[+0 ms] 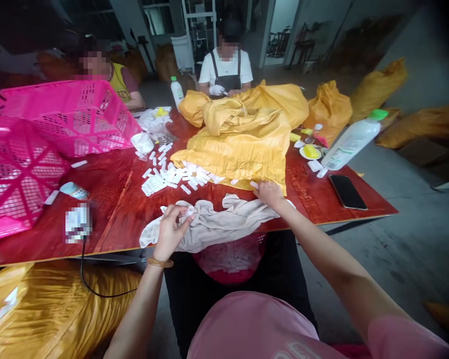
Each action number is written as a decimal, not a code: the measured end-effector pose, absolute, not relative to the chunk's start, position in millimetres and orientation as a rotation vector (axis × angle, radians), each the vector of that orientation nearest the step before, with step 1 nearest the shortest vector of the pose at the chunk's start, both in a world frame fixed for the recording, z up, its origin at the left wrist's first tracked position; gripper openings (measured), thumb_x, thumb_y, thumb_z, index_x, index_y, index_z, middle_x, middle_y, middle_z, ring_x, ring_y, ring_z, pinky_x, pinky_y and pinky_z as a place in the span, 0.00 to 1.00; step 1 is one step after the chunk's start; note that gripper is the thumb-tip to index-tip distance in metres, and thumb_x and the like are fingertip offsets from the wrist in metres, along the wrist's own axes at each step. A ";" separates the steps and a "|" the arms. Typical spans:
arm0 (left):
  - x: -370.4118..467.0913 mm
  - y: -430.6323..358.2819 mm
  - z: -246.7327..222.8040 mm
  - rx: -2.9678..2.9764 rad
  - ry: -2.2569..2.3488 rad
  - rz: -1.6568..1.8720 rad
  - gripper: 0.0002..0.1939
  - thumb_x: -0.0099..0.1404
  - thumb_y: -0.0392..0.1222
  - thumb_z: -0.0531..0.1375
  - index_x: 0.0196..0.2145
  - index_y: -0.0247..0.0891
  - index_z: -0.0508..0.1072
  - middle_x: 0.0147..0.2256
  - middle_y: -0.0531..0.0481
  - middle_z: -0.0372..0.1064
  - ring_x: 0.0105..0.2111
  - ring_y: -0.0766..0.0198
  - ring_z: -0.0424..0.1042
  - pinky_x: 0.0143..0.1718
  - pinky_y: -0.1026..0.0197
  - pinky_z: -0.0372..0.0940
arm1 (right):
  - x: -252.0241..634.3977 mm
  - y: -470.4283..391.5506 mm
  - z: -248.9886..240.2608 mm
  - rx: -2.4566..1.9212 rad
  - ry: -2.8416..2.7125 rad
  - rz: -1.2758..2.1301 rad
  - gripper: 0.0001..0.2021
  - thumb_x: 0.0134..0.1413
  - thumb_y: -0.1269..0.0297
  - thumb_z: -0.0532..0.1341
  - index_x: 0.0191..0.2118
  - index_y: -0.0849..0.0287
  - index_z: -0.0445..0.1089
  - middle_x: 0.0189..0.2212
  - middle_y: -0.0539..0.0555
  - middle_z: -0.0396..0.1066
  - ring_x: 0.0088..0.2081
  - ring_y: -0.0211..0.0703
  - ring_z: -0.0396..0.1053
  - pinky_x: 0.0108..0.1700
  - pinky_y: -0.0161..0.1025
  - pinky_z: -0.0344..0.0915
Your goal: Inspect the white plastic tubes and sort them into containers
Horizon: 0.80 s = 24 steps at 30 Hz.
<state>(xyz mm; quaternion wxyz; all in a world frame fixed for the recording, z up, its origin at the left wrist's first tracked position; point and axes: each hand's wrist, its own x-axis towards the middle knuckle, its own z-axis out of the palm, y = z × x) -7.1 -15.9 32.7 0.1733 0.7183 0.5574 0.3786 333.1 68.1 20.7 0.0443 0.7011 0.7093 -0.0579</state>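
My left hand [173,227], a bracelet at its wrist, pinches a small white piece [190,211] over a light grey cloth [224,219] along the table's near edge. My right hand [270,193] is closed at the cloth's right end, by the mouth of a yellow woven sack [243,149]. From its fingertips a small white strip [254,184] sticks out. Many flat white pieces [164,178] lie heaped beside the sack's opening. In my lap, partly under the cloth, a pink basket [228,276] holds more white pieces.
Pink crates [71,117] stand at left on the red table [108,219]. A phone [347,192], a large bottle [353,139] and a dish with something yellow [310,152] are at right. Two co-workers [226,67] sit across. A full sack [60,304] lies below left.
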 end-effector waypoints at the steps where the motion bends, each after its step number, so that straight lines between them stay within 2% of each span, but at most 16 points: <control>1: -0.5 -24.2 36.5 1.977 1.551 1.080 0.13 0.66 0.50 0.60 0.40 0.39 0.72 0.39 0.47 0.68 0.38 0.61 0.69 0.41 0.60 0.65 | 334.4 58.4 21.6 2.158 2.203 -0.200 0.18 0.67 0.63 0.52 0.53 0.73 0.66 0.44 0.72 0.73 0.47 0.56 0.73 0.48 0.45 0.65; 3: 12.3 -36.4 42.4 1.823 1.438 1.088 0.12 0.68 0.49 0.58 0.43 0.39 0.72 0.42 0.46 0.69 0.42 0.59 0.70 0.45 0.58 0.66 | 333.4 32.9 21.6 2.160 2.416 -0.446 0.15 0.67 0.63 0.52 0.51 0.67 0.67 0.42 0.64 0.74 0.44 0.49 0.73 0.46 0.40 0.66; 5: 25.5 -44.1 47.3 1.711 1.343 1.149 0.11 0.68 0.48 0.58 0.41 0.39 0.71 0.41 0.47 0.70 0.43 0.60 0.70 0.44 0.60 0.66 | 324.4 2.5 18.6 2.030 2.745 -1.035 0.12 0.67 0.62 0.52 0.47 0.63 0.68 0.40 0.57 0.73 0.40 0.44 0.72 0.43 0.37 0.66; 7: 39.6 -49.9 52.6 1.669 1.336 1.242 0.10 0.65 0.48 0.62 0.37 0.39 0.71 0.37 0.49 0.69 0.38 0.62 0.70 0.40 0.62 0.66 | 308.5 -26.5 14.5 1.784 2.899 -1.699 0.10 0.65 0.60 0.55 0.43 0.62 0.68 0.37 0.54 0.71 0.37 0.42 0.69 0.40 0.36 0.65; 8: 46.8 -52.9 55.6 1.659 1.346 1.271 0.10 0.63 0.48 0.64 0.35 0.39 0.70 0.34 0.51 0.68 0.35 0.63 0.69 0.37 0.64 0.65 | 299.7 -38.9 13.1 1.702 2.899 -1.909 0.09 0.64 0.60 0.56 0.42 0.61 0.68 0.36 0.52 0.70 0.37 0.41 0.68 0.40 0.36 0.65; 10: 60.3 -60.1 61.8 1.638 1.358 1.259 0.11 0.63 0.49 0.64 0.36 0.39 0.70 0.32 0.52 0.68 0.31 0.64 0.68 0.33 0.65 0.63 | 284.2 -58.2 13.1 1.594 2.853 -2.156 0.08 0.63 0.60 0.58 0.39 0.61 0.68 0.34 0.51 0.69 0.36 0.39 0.67 0.40 0.35 0.63; 12: 71.1 -68.6 66.5 1.664 1.376 1.198 0.12 0.64 0.50 0.63 0.40 0.40 0.69 0.33 0.52 0.70 0.30 0.65 0.69 0.30 0.65 0.63 | 274.9 -70.3 16.4 1.519 2.813 -2.253 0.07 0.63 0.62 0.59 0.39 0.61 0.69 0.34 0.50 0.68 0.36 0.39 0.66 0.41 0.35 0.63; 16: 79.6 -82.8 68.1 1.921 1.377 1.003 0.09 0.69 0.48 0.58 0.41 0.41 0.68 0.34 0.51 0.71 0.31 0.63 0.71 0.34 0.63 0.64 | 271.3 -80.5 22.4 1.477 2.880 -2.140 0.05 0.63 0.67 0.56 0.40 0.60 0.68 0.34 0.50 0.69 0.35 0.39 0.67 0.40 0.35 0.63; 19: 78.5 -86.8 65.0 1.965 1.360 0.933 0.08 0.73 0.46 0.52 0.38 0.41 0.67 0.33 0.51 0.70 0.34 0.62 0.71 0.40 0.61 0.63 | 269.5 -84.7 20.9 1.707 3.060 -1.559 0.07 0.61 0.72 0.54 0.43 0.60 0.67 0.35 0.52 0.71 0.36 0.41 0.68 0.40 0.36 0.64; 21: 79.0 -87.1 61.0 1.873 1.369 0.922 0.11 0.74 0.47 0.50 0.36 0.41 0.66 0.32 0.52 0.69 0.33 0.62 0.69 0.39 0.61 0.62 | 265.9 -87.3 17.6 1.810 3.145 -1.143 0.11 0.60 0.73 0.53 0.46 0.60 0.66 0.38 0.55 0.71 0.38 0.44 0.69 0.41 0.38 0.64; 24: 84.8 -87.8 51.9 1.689 1.345 0.927 0.15 0.74 0.50 0.49 0.34 0.40 0.65 0.30 0.52 0.67 0.32 0.62 0.67 0.35 0.61 0.62 | 259.3 -89.3 11.8 1.759 3.236 -0.863 0.11 0.61 0.73 0.52 0.47 0.60 0.66 0.39 0.57 0.71 0.40 0.45 0.68 0.43 0.39 0.64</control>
